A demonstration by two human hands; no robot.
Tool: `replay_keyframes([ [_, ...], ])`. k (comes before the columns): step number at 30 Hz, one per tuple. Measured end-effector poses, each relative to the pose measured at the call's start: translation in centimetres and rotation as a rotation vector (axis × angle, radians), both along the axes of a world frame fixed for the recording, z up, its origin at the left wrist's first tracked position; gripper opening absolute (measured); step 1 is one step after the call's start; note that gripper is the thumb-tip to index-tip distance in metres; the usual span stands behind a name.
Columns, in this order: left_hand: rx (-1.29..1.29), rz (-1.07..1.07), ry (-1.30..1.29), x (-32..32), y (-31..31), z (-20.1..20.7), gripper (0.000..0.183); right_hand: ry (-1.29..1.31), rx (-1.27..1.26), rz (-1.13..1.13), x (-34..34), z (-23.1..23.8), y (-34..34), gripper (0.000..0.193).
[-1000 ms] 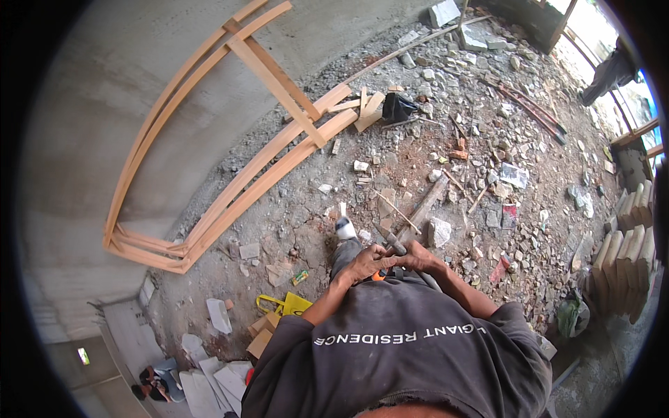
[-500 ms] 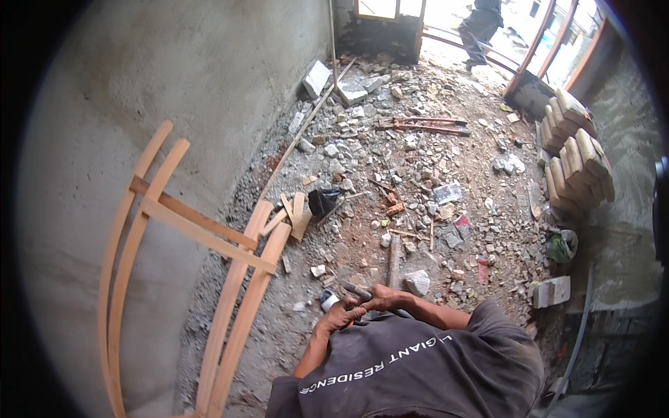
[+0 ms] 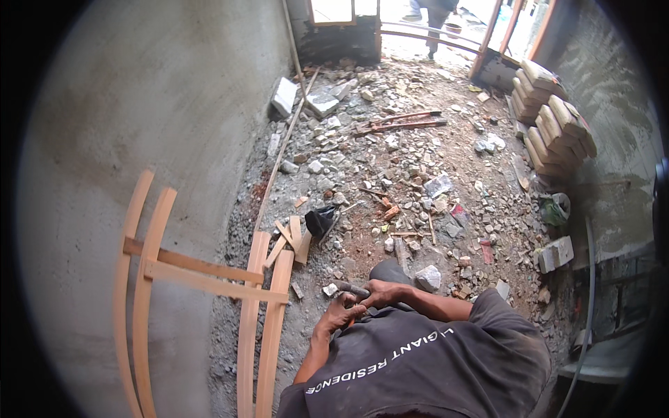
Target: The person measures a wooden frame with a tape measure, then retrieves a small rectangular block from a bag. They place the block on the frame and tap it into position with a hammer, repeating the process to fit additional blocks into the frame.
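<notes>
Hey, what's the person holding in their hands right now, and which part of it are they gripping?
Both hands, left hand and right hand, close around a small dark tool at one end; what kind of tool cannot be told.

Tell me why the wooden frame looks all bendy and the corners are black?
In the head view, the fisheye lens bends the straight wooden frame near the rim and leaves black corners; daylight glares white at the doorway up top, while the two hands in the middle look sharp.
</notes>
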State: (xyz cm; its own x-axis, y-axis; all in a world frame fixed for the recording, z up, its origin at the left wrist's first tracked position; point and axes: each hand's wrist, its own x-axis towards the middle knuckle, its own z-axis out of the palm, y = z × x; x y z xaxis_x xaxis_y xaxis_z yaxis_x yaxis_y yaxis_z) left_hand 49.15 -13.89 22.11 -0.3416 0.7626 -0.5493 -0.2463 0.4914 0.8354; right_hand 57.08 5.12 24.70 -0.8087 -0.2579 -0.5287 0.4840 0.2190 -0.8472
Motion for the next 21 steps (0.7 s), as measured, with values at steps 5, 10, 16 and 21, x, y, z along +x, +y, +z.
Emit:
replay_keyframes([
  [5,-0.021,-0.045,0.008,-2.0,2.6,-1.3,0.044,-0.027,-0.017,0.012,-1.4,-1.7,2.8,0.034],
  [10,-0.099,-0.109,0.007,-5.9,6.5,-2.7,0.037,0.038,-0.051,-0.109,-3.4,-1.2,9.0,0.037],
  [16,-0.223,-0.042,-0.012,-9.3,12.0,0.7,0.038,0.106,-0.014,-0.489,-5.6,2.5,22.2,0.029],
  [21,-0.207,-0.027,0.071,-10.9,15.4,-0.4,0.028,0.195,-0.008,-0.765,-5.8,4.4,32.9,0.028],
])
